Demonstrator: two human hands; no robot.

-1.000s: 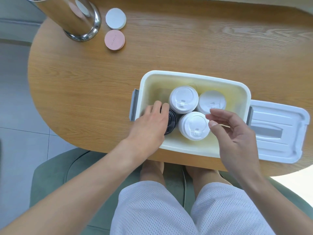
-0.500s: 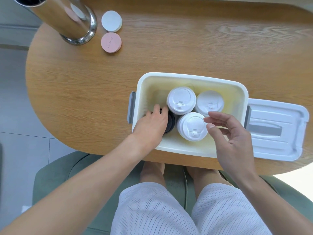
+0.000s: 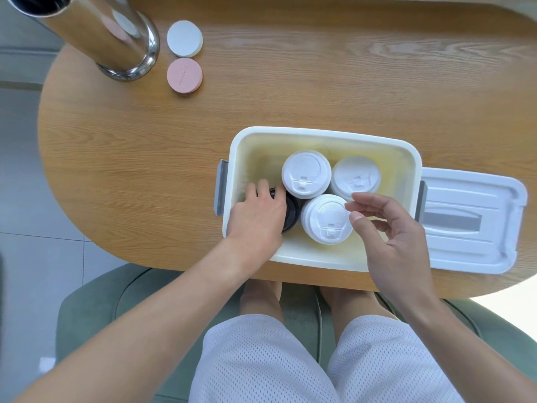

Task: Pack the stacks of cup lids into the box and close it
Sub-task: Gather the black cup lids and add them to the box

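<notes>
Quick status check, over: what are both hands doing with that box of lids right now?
Left hand on black lid stack inside box. Right hand open above, holding nothing. Three white stacks in. Box lid off, lying right; nothing blocking.

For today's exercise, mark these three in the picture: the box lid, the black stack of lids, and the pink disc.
box lid (image 3: 470,225), head view, on its flat top beside the grey recess.
black stack of lids (image 3: 291,212), head view, on its exposed right edge.
pink disc (image 3: 184,75), head view, on its centre.

The left hand rests on a black stack of lids inside the white rectangular plastic box. Three white lid stacks stand beside it. The right hand hovers with curled fingers.
</notes>
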